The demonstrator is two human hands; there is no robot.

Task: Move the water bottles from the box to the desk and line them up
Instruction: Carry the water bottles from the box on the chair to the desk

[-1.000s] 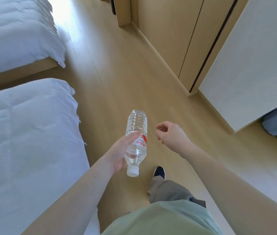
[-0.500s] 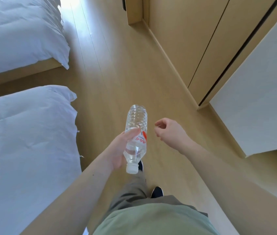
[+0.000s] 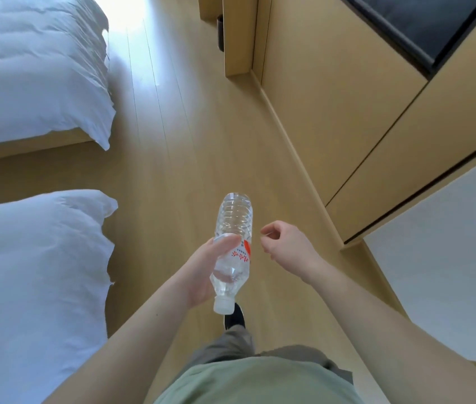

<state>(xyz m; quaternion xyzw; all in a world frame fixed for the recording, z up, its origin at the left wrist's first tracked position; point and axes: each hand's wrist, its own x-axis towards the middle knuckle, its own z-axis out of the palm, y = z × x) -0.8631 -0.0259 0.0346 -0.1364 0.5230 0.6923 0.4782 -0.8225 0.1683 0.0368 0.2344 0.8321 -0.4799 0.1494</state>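
Note:
A clear plastic water bottle [image 3: 233, 225] with a white cap and a red-printed label lies nearly flat in the air, its cap pointing back at me. My left hand [image 3: 201, 272] grips it round the middle, thumb across the label. Just to the right of the bottle my right hand [image 3: 286, 246] hangs with its fingers loosely curled and holds nothing. Neither the box nor the desk is in view.
Two beds with white duvets [image 3: 32, 272] stand along the left, a gap between them. Wooden cabinets [image 3: 333, 118] and a white panel [image 3: 446, 252] line the right. A wooden floor aisle [image 3: 190, 135] runs ahead; my shoe [image 3: 234, 317] steps on it.
I have walked forward along the aisle: the beds and cabinets slid back past me and a dark screen appeared at top right. The bottle stays in my left hand, the same way round.

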